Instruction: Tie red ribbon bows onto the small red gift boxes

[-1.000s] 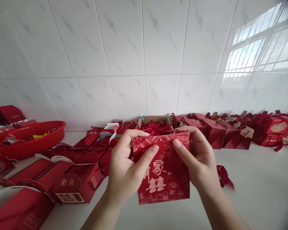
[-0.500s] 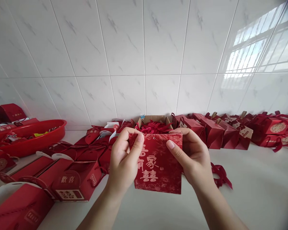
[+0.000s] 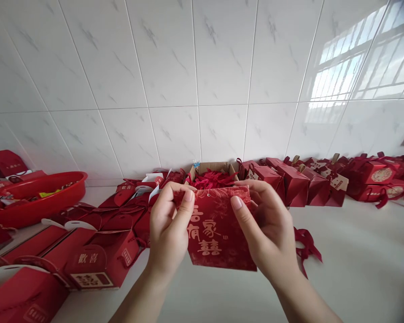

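Observation:
Between both hands, in front of my chest, I hold a flat red printed card (image 3: 212, 235) with pale characters and a small hole near its upper edge. My left hand (image 3: 173, 229) pinches its upper left corner, thumb on the front face and fingers behind. At the upper right, my right hand (image 3: 265, 224) grips it the same way. The fingers behind the card are partly hidden. Just beyond it stands an open cardboard box (image 3: 231, 168) filled with dark red ribbons (image 3: 212, 178). The card hangs above the white table (image 3: 343, 251), not touching it.
Several red gift boxes (image 3: 101, 258) crowd the left side. A red plastic basin (image 3: 77, 184) with wrapped items stands behind them. More red boxes (image 3: 294, 184) line the tiled wall (image 3: 222, 58) on the right. A loose ribbon (image 3: 306, 246) lies by my right hand.
The card has tipped, its upper edge now catching more light. Both hands keep their hold on it. The view has turned slightly to the right.

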`<act>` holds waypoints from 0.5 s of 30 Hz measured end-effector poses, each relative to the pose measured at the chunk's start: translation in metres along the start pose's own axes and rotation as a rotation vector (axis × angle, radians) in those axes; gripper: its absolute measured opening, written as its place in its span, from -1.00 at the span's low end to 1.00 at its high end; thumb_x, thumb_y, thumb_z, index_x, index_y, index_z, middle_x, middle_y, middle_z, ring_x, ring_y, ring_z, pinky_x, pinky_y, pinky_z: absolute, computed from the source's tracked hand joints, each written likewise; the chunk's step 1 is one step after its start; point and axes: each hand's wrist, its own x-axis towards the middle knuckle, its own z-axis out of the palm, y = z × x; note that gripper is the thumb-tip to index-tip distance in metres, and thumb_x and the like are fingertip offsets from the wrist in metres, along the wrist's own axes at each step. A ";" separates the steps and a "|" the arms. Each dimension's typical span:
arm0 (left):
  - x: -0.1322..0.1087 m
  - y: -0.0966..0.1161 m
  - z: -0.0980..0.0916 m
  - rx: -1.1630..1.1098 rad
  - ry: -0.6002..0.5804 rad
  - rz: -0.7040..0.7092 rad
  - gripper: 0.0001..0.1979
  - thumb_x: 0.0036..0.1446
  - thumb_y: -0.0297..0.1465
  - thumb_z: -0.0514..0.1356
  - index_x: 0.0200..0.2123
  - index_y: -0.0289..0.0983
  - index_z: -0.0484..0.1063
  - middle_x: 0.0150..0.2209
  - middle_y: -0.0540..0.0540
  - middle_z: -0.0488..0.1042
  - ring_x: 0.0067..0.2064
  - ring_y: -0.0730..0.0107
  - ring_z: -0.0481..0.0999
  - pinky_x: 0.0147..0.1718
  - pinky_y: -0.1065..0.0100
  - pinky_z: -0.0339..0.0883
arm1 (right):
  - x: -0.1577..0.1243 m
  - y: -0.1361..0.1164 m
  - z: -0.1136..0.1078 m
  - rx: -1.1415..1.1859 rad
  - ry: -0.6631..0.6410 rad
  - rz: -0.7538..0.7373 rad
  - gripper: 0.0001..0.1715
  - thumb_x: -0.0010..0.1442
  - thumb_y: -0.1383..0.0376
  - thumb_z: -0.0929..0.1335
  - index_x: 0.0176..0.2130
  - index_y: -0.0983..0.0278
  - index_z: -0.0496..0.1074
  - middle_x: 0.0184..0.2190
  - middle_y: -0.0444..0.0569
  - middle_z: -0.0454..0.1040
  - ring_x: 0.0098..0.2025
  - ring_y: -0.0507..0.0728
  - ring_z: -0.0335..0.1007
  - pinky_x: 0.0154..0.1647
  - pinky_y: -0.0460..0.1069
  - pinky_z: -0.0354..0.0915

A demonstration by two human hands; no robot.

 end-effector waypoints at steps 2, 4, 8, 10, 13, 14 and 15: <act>-0.003 -0.001 0.002 0.049 0.013 0.036 -0.81 0.14 -0.20 0.16 -0.33 -0.20 0.34 -0.53 0.02 0.29 -0.53 0.49 0.27 -0.58 0.45 0.15 | 0.002 0.003 0.000 -0.029 -0.049 0.017 -0.87 0.25 0.24 0.30 -0.17 0.20 0.35 -0.16 -0.02 0.40 -0.15 0.10 0.36 -0.18 0.02 0.33; -0.005 -0.004 0.005 0.086 0.008 0.058 -0.81 0.14 -0.20 0.17 -0.31 -0.20 0.35 -0.47 0.00 0.36 -0.47 0.46 0.35 -0.52 0.43 0.24 | 0.005 0.009 0.000 -0.010 -0.068 0.057 -0.87 0.27 0.20 0.28 -0.20 0.21 0.30 -0.24 -0.06 0.40 -0.23 0.07 0.34 -0.22 -0.01 0.32; 0.007 -0.021 0.010 0.003 -0.029 -0.006 -0.60 0.21 -0.04 -0.03 -0.32 -0.22 0.38 -0.40 -0.06 0.44 -0.38 0.38 0.44 -0.41 0.38 0.33 | 0.017 0.018 -0.015 -0.005 -0.020 0.091 -0.73 0.24 0.17 0.32 -0.40 0.25 0.21 -0.50 -0.17 0.26 -0.47 -0.02 0.16 -0.47 -0.10 0.17; 0.018 -0.035 0.009 0.049 -0.003 -0.008 -0.49 0.24 -0.02 -0.18 -0.33 -0.23 0.38 -0.31 -0.11 0.48 -0.26 0.33 0.48 -0.27 0.32 0.36 | 0.024 0.018 -0.028 -0.025 0.110 0.080 -0.67 0.20 0.15 0.35 -0.45 0.26 0.20 -0.54 -0.19 0.20 -0.49 -0.03 0.10 -0.50 -0.11 0.12; 0.033 -0.058 0.005 0.528 -0.148 0.058 -0.64 0.24 -0.13 -0.07 -0.29 -0.23 0.38 -0.25 -0.11 0.49 -0.16 0.29 0.46 -0.06 0.23 0.27 | 0.032 0.012 -0.047 -0.002 0.377 0.025 -0.70 0.16 0.14 0.38 -0.42 0.26 0.26 -0.51 -0.18 0.21 -0.47 -0.02 0.11 -0.46 -0.10 0.12; 0.037 -0.065 0.004 0.734 -0.276 0.034 -0.67 0.25 -0.17 -0.07 -0.29 -0.23 0.39 -0.30 -0.09 0.49 -0.20 0.29 0.47 -0.01 0.17 0.22 | 0.034 0.010 -0.053 0.012 0.450 -0.008 -0.71 0.14 0.14 0.40 -0.41 0.26 0.28 -0.50 -0.18 0.22 -0.46 -0.02 0.11 -0.45 -0.10 0.13; 0.039 -0.071 0.003 0.906 -0.398 -0.008 -0.67 0.27 -0.23 -0.10 -0.29 -0.22 0.39 -0.37 -0.07 0.49 -0.25 0.28 0.47 0.01 0.11 0.18 | 0.035 0.007 -0.057 0.016 0.500 -0.030 -0.70 0.12 0.15 0.41 -0.41 0.27 0.28 -0.50 -0.18 0.22 -0.46 -0.02 0.11 -0.44 -0.09 0.13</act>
